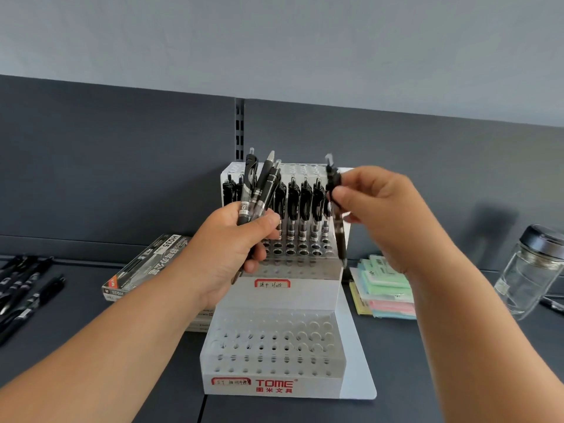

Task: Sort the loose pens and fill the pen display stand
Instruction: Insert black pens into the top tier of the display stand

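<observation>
A dark counter [91, 355] runs below a dark shelf back panel [122, 148]. At its middle stands the white tiered pen display stand [274, 300], marked TOME on its front; its lower tier of holes holds nothing, while a row of black pens [300, 206] stands upright in the upper tier. Left of the stand lies a pen box [146, 264] printed H035, and at the far left edge loose pens [21, 288] lie on the counter. Right of the stand sits a stack of pastel sticky notes [384, 288], and further right a glass jar [531, 270] with a dark lid.

The left hand [232, 254] is raised before the stand, its grip clamped round a bundle of pens [256, 190] that fans upward. The right hand [381, 209] pinches a single pen [337, 215] between thumb and fingers, holding it near upright at the right end of the upper row.
</observation>
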### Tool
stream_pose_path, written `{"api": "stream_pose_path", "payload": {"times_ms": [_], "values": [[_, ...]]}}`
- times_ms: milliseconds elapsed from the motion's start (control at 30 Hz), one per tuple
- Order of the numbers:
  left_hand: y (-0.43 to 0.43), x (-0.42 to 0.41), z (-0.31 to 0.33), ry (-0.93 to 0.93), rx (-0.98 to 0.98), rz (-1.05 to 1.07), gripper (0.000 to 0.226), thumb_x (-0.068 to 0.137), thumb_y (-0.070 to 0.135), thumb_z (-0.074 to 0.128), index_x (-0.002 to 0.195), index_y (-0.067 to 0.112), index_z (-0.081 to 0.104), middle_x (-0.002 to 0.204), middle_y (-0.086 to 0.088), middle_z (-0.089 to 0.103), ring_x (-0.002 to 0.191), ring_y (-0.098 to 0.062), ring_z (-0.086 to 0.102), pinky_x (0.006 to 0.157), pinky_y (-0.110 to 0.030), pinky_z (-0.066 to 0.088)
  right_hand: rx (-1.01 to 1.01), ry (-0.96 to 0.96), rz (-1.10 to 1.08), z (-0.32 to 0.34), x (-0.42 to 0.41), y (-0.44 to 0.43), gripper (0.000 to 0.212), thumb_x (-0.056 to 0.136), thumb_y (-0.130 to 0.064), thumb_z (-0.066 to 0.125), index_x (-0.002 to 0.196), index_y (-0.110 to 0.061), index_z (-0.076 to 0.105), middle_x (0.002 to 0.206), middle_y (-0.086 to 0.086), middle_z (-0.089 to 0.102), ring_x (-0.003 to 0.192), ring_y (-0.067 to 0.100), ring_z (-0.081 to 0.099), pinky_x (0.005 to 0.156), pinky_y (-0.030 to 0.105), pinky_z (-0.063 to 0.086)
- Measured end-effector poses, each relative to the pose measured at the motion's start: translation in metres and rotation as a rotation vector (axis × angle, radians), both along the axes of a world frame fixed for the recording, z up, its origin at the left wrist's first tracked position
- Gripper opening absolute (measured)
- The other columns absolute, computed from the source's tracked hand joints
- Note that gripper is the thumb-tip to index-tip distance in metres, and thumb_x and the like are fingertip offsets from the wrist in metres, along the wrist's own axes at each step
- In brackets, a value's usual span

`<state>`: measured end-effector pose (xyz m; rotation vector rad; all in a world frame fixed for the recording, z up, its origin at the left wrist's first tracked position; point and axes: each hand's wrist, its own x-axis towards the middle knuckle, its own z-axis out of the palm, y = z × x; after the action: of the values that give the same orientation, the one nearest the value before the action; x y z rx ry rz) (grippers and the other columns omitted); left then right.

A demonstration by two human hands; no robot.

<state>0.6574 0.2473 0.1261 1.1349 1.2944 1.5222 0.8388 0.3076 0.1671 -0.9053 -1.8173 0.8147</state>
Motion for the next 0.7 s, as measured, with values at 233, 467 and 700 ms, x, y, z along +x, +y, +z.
{"api": "stream_pose_path", "payload": {"times_ms": [233,467,700], "values": [[0.000,0.002,-0.002,-0.008,-0.025,-0.026,0.010,0.088,0.020,0.063,0.093,0.012,0.060,0.079,-0.005,0.062,0.052,-0.009,0.046,0.041,-0.021,0.035,0.052,0.256,-0.148,-0.008,-0.008,0.020,0.017,0.092,-0.007,0.058,0.085,-0.021,0.066,0.078,0.001,0.069,0.074,0.016,0.066,0.078,0.034,0.059],[-0.001,-0.001,-0.004,-0.029,-0.038,-0.028,0.014,0.089,0.020,0.063,0.098,0.010,0.060,0.080,-0.006,0.063,0.053,-0.010,0.049,0.045,-0.023,0.036,0.045,0.120,-0.237,-0.029,-0.014,0.032,0.011,0.090,-0.013,0.061,0.081,-0.019,0.065,0.079,0.006,0.069,0.082,0.032,0.065,0.079,0.049,0.055],[0.000,-0.003,-0.004,-0.020,-0.051,-0.017,0.016,0.089,0.020,0.063,0.100,0.009,0.061,0.082,-0.005,0.062,0.055,-0.009,0.051,0.045,-0.023,0.037,0.048,-0.094,-0.353,-0.046,-0.017,0.031,0.012,0.091,-0.022,0.060,0.080,-0.019,0.058,0.074,0.005,0.066,0.074,0.023,0.063,0.071,0.037,0.054]]}}
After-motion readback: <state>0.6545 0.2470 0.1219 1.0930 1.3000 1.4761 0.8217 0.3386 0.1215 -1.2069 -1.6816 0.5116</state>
